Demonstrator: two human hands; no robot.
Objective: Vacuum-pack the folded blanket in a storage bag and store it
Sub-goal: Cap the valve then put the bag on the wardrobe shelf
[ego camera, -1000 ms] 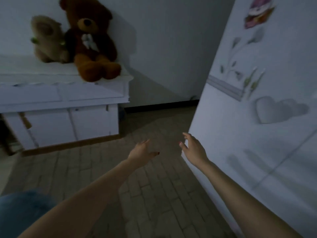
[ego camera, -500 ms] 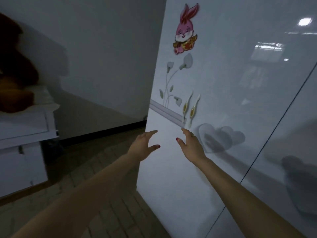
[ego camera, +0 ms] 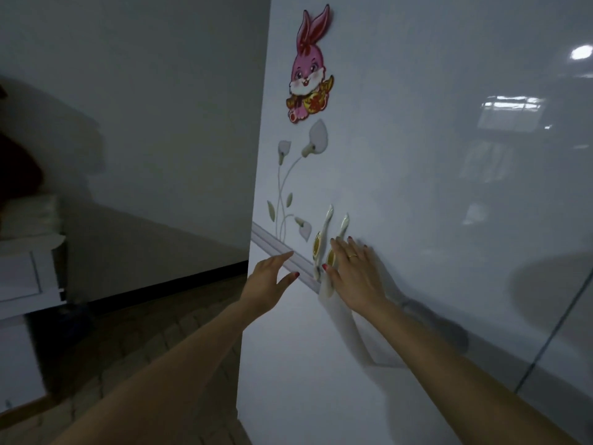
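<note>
Reaching forward, both hands met a glossy white wardrobe door. The right hand lay spread, fingers beside the two swan-shaped handles, gripping nothing. The left hand hovered open near the door's edge, thumb out, empty. A rabbit sticker sat above the handles. No blanket or storage bag showed anywhere in view.

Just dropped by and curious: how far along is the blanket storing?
Nothing visibly done: no blanket or storage bag is in view. In hand: both hands are empty and open, the right hand reaching the pair of wardrobe handles on the white wardrobe door, the left hand beside them. Left: opening the door, and the packing and storing.
</note>
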